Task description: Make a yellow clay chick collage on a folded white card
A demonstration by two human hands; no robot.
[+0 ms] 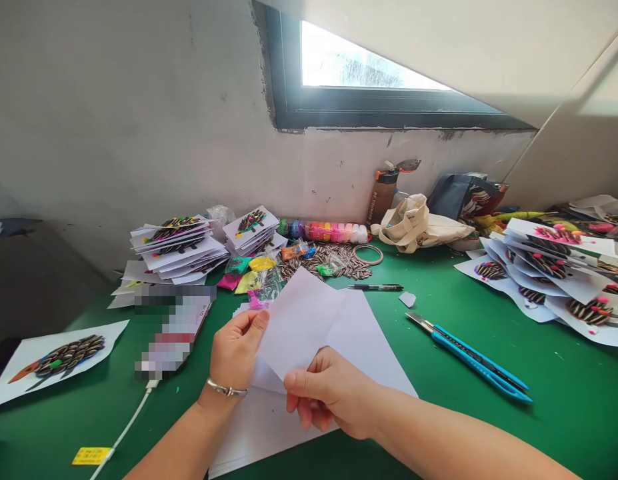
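Note:
A small white sheet of paper (303,320) is held up and tilted between my two hands. My left hand (239,347), with a metal bracelet at the wrist, pinches its left edge between thumb and fingers. Closed on the sheet's lower corner is my right hand (329,393), thumb on top and the other fingers curled. Beneath both hands a stack of larger white paper (269,433) lies on the green table (489,433). To the right of the stack rests a blue craft knife (476,357). A black pen (376,287) lies behind it, near a paper scrap (407,299).
Stacked seed-decorated cards stand at the back left (183,257) and right (543,273). Between them are clay bags (249,280), striped seeds (339,259), a tape ring (367,255), a bottle (383,193) and a cloth bag (423,227). One card (63,360) and a cabled phone (176,333) lie left.

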